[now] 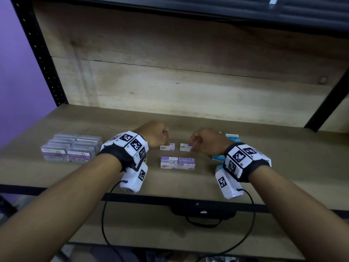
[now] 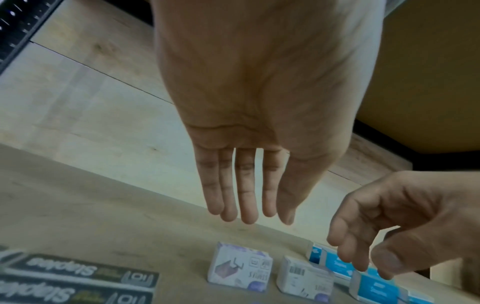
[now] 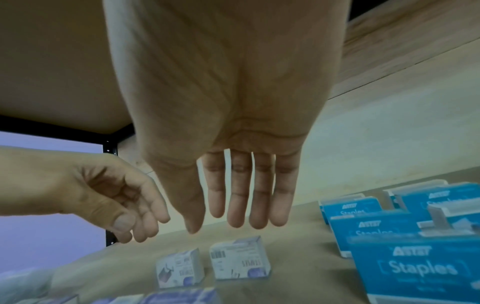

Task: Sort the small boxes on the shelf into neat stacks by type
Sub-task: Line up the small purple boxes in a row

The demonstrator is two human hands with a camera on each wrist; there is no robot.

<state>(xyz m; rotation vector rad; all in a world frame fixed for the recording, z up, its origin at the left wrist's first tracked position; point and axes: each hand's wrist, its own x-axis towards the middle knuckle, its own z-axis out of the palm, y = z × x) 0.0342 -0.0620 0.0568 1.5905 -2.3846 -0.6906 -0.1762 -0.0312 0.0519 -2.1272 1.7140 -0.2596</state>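
Observation:
Two small white-and-purple staple boxes lie side by side on the wooden shelf (image 1: 188, 121): one with a stapler drawing (image 1: 167, 147) (image 2: 240, 267) (image 3: 179, 269), one with a barcode (image 1: 186, 147) (image 2: 305, 281) (image 3: 239, 259). My left hand (image 1: 156, 135) (image 2: 249, 205) (image 3: 116, 205) hovers just above the first, fingers relaxed and holding nothing. Above the second hangs my right hand (image 1: 205, 142) (image 3: 233, 205) (image 2: 389, 236), equally empty. A neat block of the same white-purple boxes (image 1: 177, 163) sits nearer me.
Clear grey staple cases (image 1: 71, 148) (image 2: 78, 275) are grouped at the left. Blue staple boxes (image 1: 232, 138) (image 3: 415, 267) (image 2: 374, 288) cluster at the right, partly behind my right wrist. Black uprights (image 1: 37, 53) (image 1: 326, 103) frame the shelf; a plank wall stands behind.

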